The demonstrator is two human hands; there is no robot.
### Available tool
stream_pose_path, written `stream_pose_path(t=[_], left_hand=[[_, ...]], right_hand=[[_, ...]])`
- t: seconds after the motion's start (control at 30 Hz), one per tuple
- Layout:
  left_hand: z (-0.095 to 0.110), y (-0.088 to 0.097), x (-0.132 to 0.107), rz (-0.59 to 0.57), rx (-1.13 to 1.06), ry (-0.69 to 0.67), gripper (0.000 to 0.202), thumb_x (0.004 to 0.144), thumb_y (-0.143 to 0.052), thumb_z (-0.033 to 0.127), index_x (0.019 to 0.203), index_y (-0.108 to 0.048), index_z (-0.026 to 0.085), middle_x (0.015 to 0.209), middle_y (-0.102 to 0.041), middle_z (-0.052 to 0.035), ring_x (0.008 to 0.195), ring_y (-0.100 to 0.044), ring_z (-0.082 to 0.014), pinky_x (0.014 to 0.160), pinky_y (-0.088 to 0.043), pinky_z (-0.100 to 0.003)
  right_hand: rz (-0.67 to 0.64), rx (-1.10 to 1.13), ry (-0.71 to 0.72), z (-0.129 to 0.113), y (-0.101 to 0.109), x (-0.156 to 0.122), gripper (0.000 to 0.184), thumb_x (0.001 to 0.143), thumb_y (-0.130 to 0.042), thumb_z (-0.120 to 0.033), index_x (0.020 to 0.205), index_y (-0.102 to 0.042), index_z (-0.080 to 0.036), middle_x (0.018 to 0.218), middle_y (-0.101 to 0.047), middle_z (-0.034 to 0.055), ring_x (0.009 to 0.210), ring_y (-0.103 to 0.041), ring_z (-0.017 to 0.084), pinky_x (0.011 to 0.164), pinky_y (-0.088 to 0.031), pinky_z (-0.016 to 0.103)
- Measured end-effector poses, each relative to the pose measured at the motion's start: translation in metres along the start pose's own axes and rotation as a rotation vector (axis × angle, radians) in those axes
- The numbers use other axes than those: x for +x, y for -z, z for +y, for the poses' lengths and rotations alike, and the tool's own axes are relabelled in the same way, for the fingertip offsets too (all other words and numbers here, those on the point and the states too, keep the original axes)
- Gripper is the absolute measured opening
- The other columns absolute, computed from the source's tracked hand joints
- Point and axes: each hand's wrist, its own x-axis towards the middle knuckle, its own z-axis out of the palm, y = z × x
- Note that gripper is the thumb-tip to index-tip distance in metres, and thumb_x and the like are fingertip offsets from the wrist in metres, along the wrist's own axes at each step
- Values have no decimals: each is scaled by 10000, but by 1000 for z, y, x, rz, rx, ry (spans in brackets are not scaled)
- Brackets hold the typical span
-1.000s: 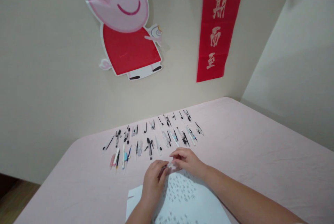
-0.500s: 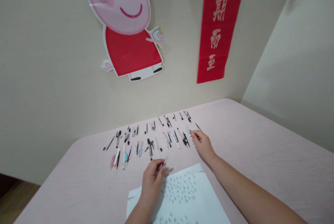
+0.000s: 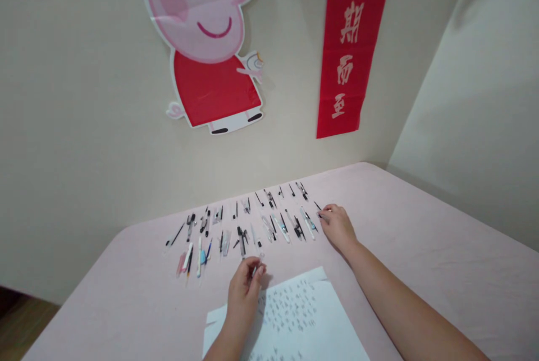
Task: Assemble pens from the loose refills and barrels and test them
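Note:
My right hand (image 3: pixel 338 226) pinches at the near end of a thin dark pen refill (image 3: pixel 318 205) at the right end of the rows. Just left of those fingers lies a disassembled white and pale-blue pen (image 3: pixel 307 223) with a dark refill beside it. Over the top edge of a sheet of handwritten paper (image 3: pixel 309 319), my left hand (image 3: pixel 247 282) is closed. A small clear plastic piece (image 3: pixel 261 256) shows at its fingertips, mostly hidden. Beyond it lie a grey-and-black pen barrel (image 3: pixel 241 242) and other pen parts.
Taken-apart pens lie in rows on the pink-covered surface (image 3: pixel 421 271), with a pink barrel (image 3: pixel 181 264) and a white pen (image 3: pixel 199 257) at the left. The wall behind bears a cartoon pig cutout (image 3: pixel 214 88) and a red banner (image 3: pixel 349 58).
My right hand has left the white and pale-blue pen and moved right to the thin dark refill. My left hand stays near the paper's top edge. The view has tilted slightly up.

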Motion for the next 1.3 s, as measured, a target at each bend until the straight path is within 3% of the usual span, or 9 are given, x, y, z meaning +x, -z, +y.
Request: stream_pose_path(t=[0.53, 0.83, 0.97, 1.1, 1.3], left_hand=[[-5, 0, 0, 6, 13, -10, 231, 798, -574, 398, 890, -592, 187, 764, -646, -28, 732, -619, -175, 668, -505, -309], [-1, 1, 1, 12, 23, -21, 204, 794, -566, 370, 877, -601, 187, 780, -651, -37, 749, -625, -181, 672, -504, -308], [0, 2, -1, 4, 74, -37, 203, 801, -559, 351, 894, -616, 180, 813, -665, -54, 790, -640, -200, 715, -515, -330], [-2, 2, -3, -1, 117, -57, 213, 807, -544, 344, 904, -633, 176, 868, -678, -78, 828, -656, -224, 762, -520, -363], [-6, 2, -2, -6, 135, -33, 229, 808, -531, 346, 923, -628, 173, 893, -678, -87, 828, -658, -230, 752, -526, -367]], right_hand=[[-23, -143, 138, -6, 6, 1, 266, 773, -529, -73, 803, -758, -204, 1074, -652, 94, 1039, -481, 280, 905, -429, 391], [10, -63, 107, -11, 11, 2, 279, 808, -498, -87, 731, -749, -181, 1036, -680, 102, 1074, -491, 281, 941, -425, 413], [85, 71, 80, -14, 10, 2, 260, 830, -481, -126, 821, -738, -162, 988, -691, 107, 986, -566, 250, 928, -444, 407], [68, 261, 124, -26, 5, -3, 274, 858, -449, -173, 935, -712, -177, 1004, -688, 82, 896, -629, 196, 856, -496, 356], [76, 250, 144, -37, 8, -6, 285, 825, -438, -126, 937, -694, -184, 955, -663, 85, 908, -588, 221, 841, -473, 373]])
